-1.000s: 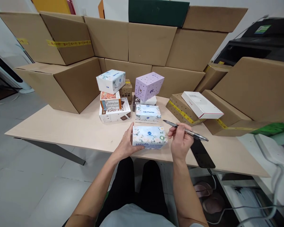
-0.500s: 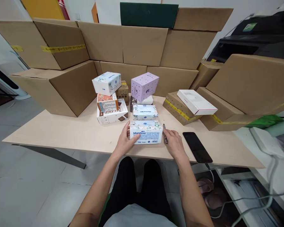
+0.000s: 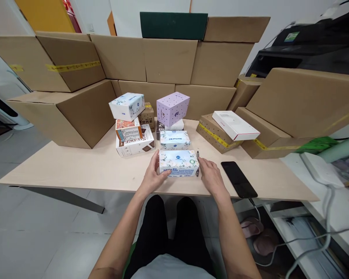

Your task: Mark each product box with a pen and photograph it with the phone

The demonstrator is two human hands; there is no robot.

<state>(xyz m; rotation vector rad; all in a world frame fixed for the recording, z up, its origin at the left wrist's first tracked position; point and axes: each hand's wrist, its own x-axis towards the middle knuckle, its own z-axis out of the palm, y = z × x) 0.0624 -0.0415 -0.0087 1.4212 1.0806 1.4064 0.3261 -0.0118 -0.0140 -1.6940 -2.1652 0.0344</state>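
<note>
A white, flower-printed tissue pack [image 3: 178,161] lies at the table's front edge, its top and a narrow strip of its lettered front visible. My left hand [image 3: 153,174] grips the left end, thumb on the front face and fingers behind the corner. Against the right end is a dark pen [image 3: 197,164], upright in the picture. The closed fingers of my right hand [image 3: 211,172] meet the pen from the right; their tips are partly hidden. A second, similar tissue pack [image 3: 175,140] lies just behind the first.
A black phone [image 3: 239,179] with a cable lies to the right. Stacked boxes, topped by another tissue pack [image 3: 127,106], stand back left; a purple dotted box [image 3: 173,108] is behind centre. A flat white box [image 3: 235,125] rests on a brown carton [image 3: 216,133]. Large cartons [image 3: 173,62] wall the back.
The front tissue pack has tipped so its top shows more and its lettered front less. The pen has gone from slanted to upright against the pack's end. The view has shifted slightly.
</note>
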